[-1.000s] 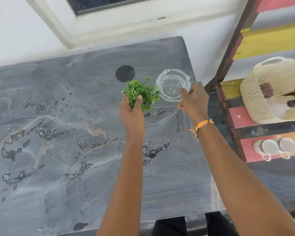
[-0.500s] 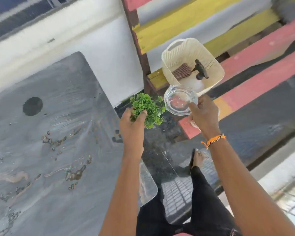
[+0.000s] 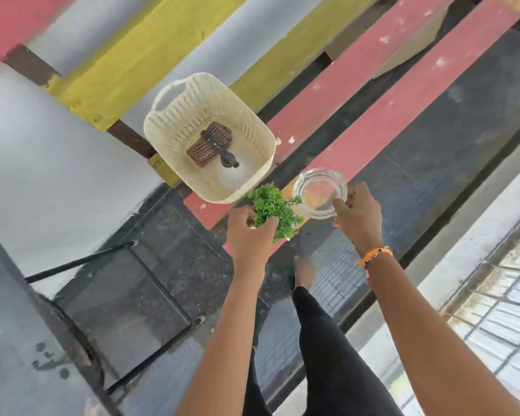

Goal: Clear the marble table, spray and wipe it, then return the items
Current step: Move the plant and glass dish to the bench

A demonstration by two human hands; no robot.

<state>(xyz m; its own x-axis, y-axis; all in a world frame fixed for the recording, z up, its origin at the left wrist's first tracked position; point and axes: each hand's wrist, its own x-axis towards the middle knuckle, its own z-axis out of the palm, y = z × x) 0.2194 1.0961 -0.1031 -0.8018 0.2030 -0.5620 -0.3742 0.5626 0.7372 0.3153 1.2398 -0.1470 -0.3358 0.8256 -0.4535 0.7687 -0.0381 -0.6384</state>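
Observation:
My left hand (image 3: 248, 232) grips a small green artificial plant (image 3: 272, 207), held above the red bench slat just in front of the cream basket (image 3: 252, 127). My right hand (image 3: 359, 213) holds a clear glass ashtray (image 3: 320, 190) by its rim, over the same bench to the right of the plant. Inside the basket lie a brown checked cloth (image 3: 209, 144) and a spray bottle (image 3: 228, 163) with a black nozzle. Only a wet corner of the grey marble table (image 3: 15, 355) shows at the lower left.
The bench has red slats (image 3: 373, 115) and yellow slats (image 3: 150, 52). Black metal table legs (image 3: 78, 262) stand at lower left. My leg in black trousers and a bare foot (image 3: 303, 271) are on the dark tiled floor. A metal grille (image 3: 499, 295) lies at right.
I have turned right from the table toward the bench. Both hands carried the plant and the ashtray off the marble top and now hold them over the bench by the basket.

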